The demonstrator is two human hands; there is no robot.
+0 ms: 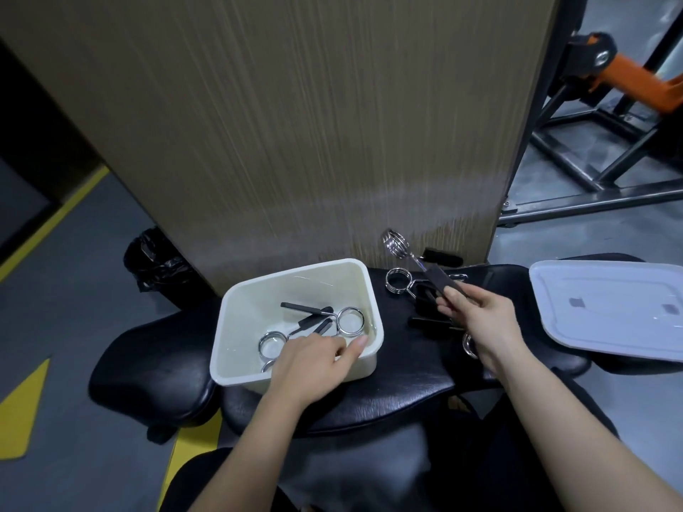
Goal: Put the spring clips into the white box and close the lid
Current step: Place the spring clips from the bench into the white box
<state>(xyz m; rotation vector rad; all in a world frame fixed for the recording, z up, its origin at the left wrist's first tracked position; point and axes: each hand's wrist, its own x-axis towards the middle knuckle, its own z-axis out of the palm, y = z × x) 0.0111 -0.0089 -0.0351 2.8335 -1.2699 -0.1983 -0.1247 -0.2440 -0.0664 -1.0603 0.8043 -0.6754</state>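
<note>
The white box [354, 275] sits open on a black padded bench, with several chrome spring clips [351, 319] with black handles lying inside. My left hand [314, 364] rests over the box's near edge, fingers loosely spread, holding nothing. My right hand [476, 315] grips the black handle of a spring clip [397, 243], lifted above the bench with its coil pointing away. More clips [399, 282] lie on the bench beside the box, one partly hidden under my right wrist. The white lid [610, 308] lies flat at the right.
A tall wood-grain panel [295, 123] stands right behind the bench [369, 397]. A black bag [159, 260] lies on the grey floor at the left. Black and orange gym equipment [610, 86] stands at the back right. Yellow floor markings [22, 408] run along the left.
</note>
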